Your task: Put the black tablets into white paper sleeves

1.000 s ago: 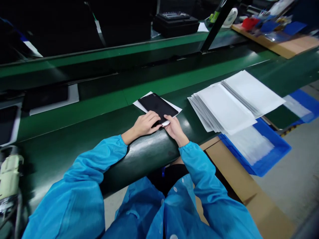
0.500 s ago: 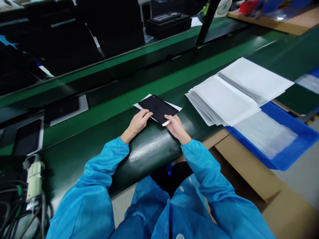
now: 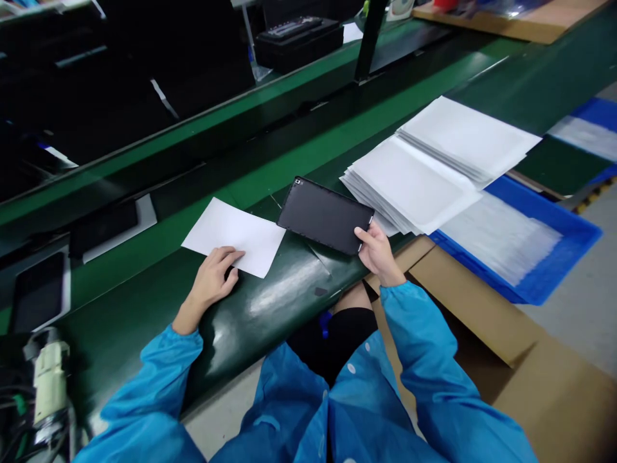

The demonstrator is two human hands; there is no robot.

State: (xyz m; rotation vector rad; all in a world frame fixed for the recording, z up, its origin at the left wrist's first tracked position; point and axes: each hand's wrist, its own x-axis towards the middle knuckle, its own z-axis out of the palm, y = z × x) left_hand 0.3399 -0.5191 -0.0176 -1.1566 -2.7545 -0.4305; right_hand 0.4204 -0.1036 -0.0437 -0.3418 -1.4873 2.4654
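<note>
My right hand (image 3: 377,253) grips the right end of a flat black panel (image 3: 325,215), thumb on top, and holds it tilted above the green work surface (image 3: 260,308). A small camera opening shows at the panel's upper left corner. To the left, a white sheet (image 3: 236,235) lies on the green surface. My left hand (image 3: 216,276) rests on the sheet's lower edge with its fingers partly bent and apart, gripping nothing. The panel's left corner reaches the sheet's right edge in the picture.
Stacked white envelopes (image 3: 429,186) lie at the right, beside a blue bin (image 3: 573,254) of clear bags. Below is an open cardboard box (image 3: 472,308). Dark panels on white sheets (image 3: 147,215) lie at the left, near a pale tool (image 3: 51,382) with cables.
The black panel has left the white sheet and moved right in my right hand. My left hand has let go of the panel and moved left with the sheet, which now lies fully exposed.
</note>
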